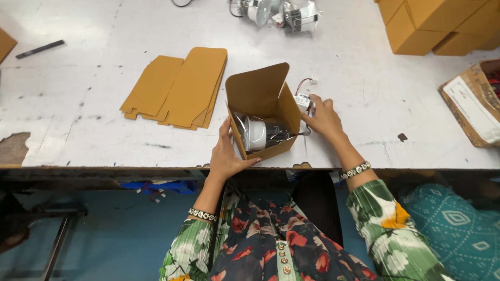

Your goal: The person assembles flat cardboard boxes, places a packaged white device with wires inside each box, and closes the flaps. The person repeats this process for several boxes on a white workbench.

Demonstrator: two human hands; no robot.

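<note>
Left hand (225, 153) lies flat against the left wall of the open cardboard box (263, 112), fingers extended, bracing it. Right hand (324, 118) is closed on a small white driver unit (303, 100) with red wiring, just outside the box's right wall. The box stands near the bench's (83, 104) front edge and contains a white lamp fitting (256, 133). Flat box blanks (179, 87) lie left of it.

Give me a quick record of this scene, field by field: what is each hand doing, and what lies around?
Left hand: steadies the open cardboard box at its near-left side
Right hand: at the box's right side, touching a small white part with wires
In box: white and metal lamp
Nearby: flat box blanks; stacked closed boxes
Surface: worn white table
</note>
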